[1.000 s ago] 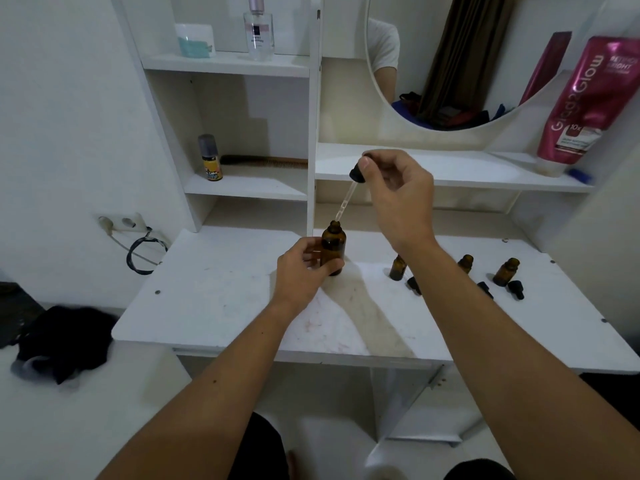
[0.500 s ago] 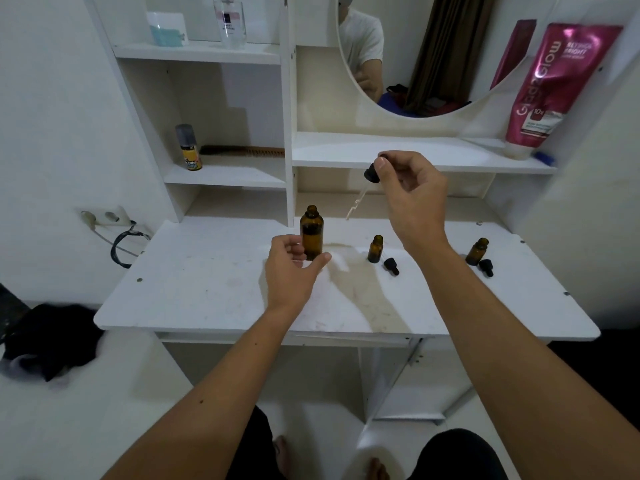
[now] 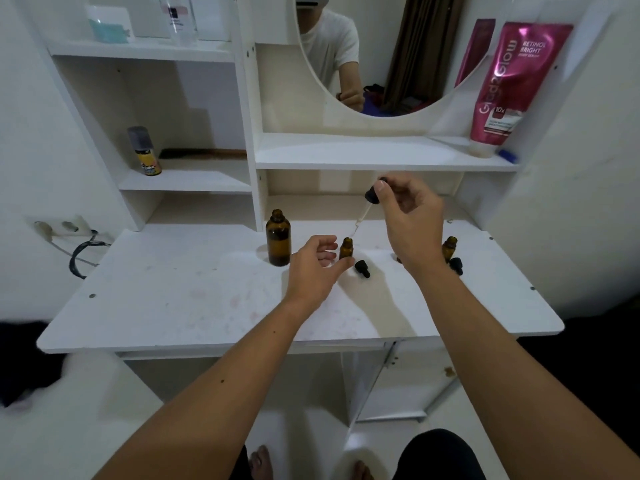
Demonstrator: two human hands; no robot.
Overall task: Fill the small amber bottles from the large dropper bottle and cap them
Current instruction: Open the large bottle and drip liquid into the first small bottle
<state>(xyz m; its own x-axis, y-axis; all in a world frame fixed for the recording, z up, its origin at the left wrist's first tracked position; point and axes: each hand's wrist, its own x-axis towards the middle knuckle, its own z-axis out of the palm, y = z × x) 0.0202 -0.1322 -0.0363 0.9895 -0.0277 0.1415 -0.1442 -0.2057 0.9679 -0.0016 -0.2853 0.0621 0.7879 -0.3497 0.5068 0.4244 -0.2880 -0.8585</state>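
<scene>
Right hand [image 3: 412,223] pinched the black bulb of the dropper [image 3: 367,209] between thumb and fingertips, the remaining fingers curled. The glass tube slanted down and to the left from those fingers, with its tip just above the open mouth of a small amber bottle [image 3: 346,248]. Can't tell if the tip touched the rim.

Left hand [image 3: 317,268] sat at that small bottle: thumb tip against the base on the near side, fingers loosely curled and slightly apart on the left of the bottle. Whether those fingers actually touched the glass, can't tell. The bottle stood upright on the white desk [image 3: 173,299].

A loose black cap [image 3: 362,268] lay on the desk just right of the left thumb tip, below the right hand's fingers.

The large amber bottle [image 3: 278,242] stood upright and uncapped, just left of the left hand's fingers, not touching them.

A second small amber bottle [image 3: 449,248] stood open just right of the right wrist, with another black cap [image 3: 456,265] lying beside it on the near side.

On the shelves behind: a pink tube [image 3: 512,88] leaning up and right of the right hand's fingers, and a small yellow spray can [image 3: 145,152] well up and left of the left hand.
</scene>
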